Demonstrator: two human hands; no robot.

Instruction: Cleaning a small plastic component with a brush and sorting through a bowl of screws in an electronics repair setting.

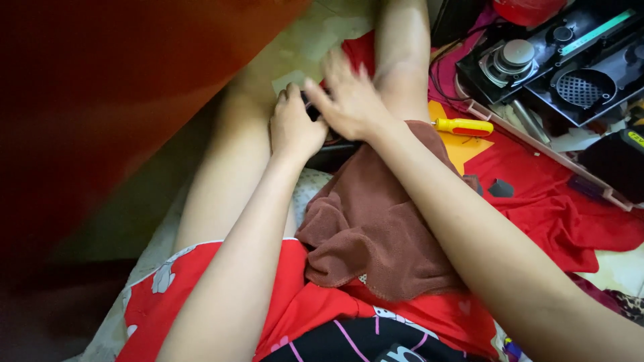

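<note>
A brown towel lies over the lap, just under the right forearm. Beyond it the left hand is curled tight around a small dark object, mostly hidden, while the right hand lies flat with fingers spread over its top. This looks like steadying or pressing the piece; a yellow screwdriver waits right of the right hand, so any next move calls for freeing that hand.

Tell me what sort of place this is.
Probably a home floor used as a makeshift repair spot. The person sits on the floor with a red cloth spread beside them, an opened black electronic device on it, and a yellow-handled screwdriver lying near a brown towel.
</note>
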